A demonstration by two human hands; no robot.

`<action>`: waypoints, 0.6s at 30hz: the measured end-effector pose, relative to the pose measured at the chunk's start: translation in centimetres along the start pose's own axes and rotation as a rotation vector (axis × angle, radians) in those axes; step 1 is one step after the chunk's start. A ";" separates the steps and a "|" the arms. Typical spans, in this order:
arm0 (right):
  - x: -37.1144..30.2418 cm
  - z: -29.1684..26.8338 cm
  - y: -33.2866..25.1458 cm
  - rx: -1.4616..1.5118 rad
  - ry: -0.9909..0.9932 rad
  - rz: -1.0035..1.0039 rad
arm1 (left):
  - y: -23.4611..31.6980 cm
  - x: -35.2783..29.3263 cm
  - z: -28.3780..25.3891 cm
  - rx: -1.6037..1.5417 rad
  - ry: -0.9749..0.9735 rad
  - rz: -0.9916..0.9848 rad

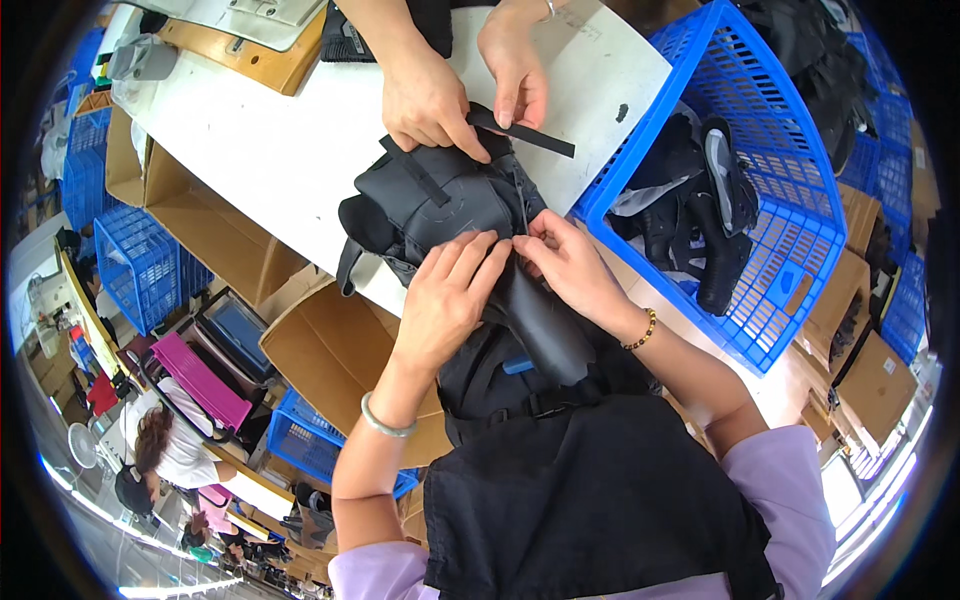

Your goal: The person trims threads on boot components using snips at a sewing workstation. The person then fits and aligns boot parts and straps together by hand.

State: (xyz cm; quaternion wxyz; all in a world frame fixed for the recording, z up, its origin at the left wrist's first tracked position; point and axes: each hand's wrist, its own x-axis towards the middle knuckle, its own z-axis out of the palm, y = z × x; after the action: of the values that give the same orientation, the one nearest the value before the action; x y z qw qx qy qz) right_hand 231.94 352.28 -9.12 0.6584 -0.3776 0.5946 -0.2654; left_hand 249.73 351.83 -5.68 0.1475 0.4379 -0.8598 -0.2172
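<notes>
Both hands, left (450, 290) and right (572, 268), pinched the black bag (450, 205) at the desk's (270, 140) near edge; it seemed soft and floppy, best gripped along the seam.

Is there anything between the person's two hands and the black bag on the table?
Nothing visible is between them. The left hand lies flat on the black bag, and the right hand pinches it at the middle seam. A co-worker's hands hold the bag's far side and a black strap, apart from the person's own.
</notes>
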 end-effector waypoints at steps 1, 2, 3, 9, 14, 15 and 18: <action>0.0 0.0 -0.3 0.005 -0.006 0.014 | -0.1 -0.3 0.4 0.003 -0.001 0.002; -0.1 0.1 -0.5 0.010 -0.014 0.028 | -0.2 -0.6 0.8 -0.012 0.067 0.008; -0.1 0.0 -0.4 0.012 -0.007 0.028 | -0.2 -0.6 1.1 -0.032 0.135 0.018; -0.1 0.1 -0.1 0.051 0.018 0.001 | 0.6 0.0 2.0 -0.131 0.285 -0.159; -0.2 0.3 -0.3 0.026 -0.004 0.067 | 1.7 0.1 2.3 -0.200 0.374 -0.321; -0.2 0.3 -0.2 0.027 -0.003 0.066 | 1.9 0.1 2.4 -0.207 0.391 -0.367; -0.1 0.4 0.2 0.030 -0.007 0.035 | 2.4 -0.2 2.4 -0.250 0.407 -0.469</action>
State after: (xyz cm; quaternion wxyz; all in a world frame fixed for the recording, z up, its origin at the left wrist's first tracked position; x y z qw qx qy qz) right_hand 232.28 352.56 -9.21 0.6707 -0.3582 0.5946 -0.2614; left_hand 247.09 353.82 -6.53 0.3146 0.6367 -0.6554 -0.2571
